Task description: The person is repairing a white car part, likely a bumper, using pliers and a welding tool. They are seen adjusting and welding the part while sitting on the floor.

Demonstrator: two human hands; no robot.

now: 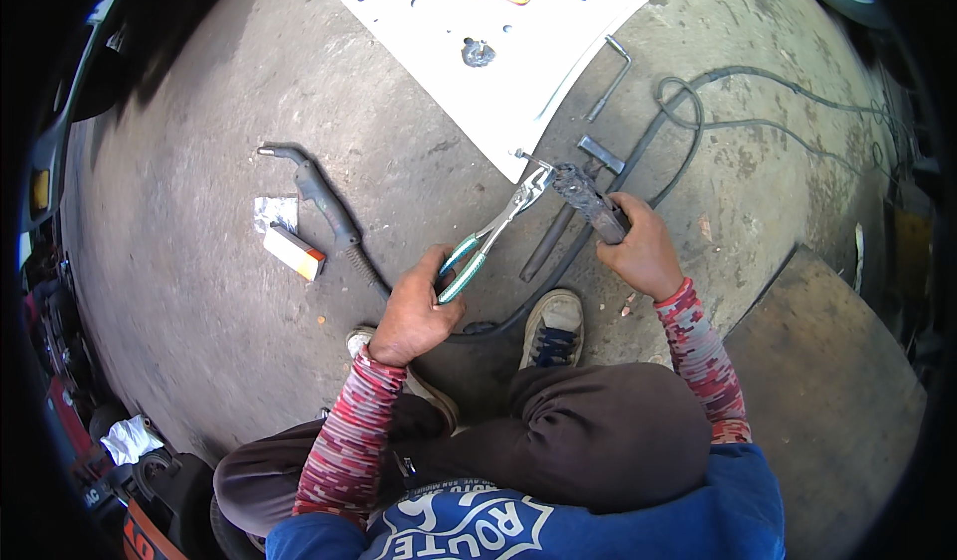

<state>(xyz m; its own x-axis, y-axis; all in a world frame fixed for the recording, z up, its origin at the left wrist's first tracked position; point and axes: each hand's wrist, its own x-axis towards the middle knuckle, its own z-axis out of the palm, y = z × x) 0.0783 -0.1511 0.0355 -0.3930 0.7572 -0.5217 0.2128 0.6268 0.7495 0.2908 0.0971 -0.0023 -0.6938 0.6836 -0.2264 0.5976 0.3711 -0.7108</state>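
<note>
I crouch over a concrete floor. My left hand grips green-handled pliers, whose jaws reach up to the corner of a white metal panel. Beside it, my right hand holds a dark, worn tool handle pointing toward the same panel corner. A dark bar lies on the floor between the two hands. My shoes rest just below them.
A welding torch with its cable lies to the left, beside a small white-and-orange box. An L-shaped metal key and black cables lie right of the panel. A flat brown board sits at lower right.
</note>
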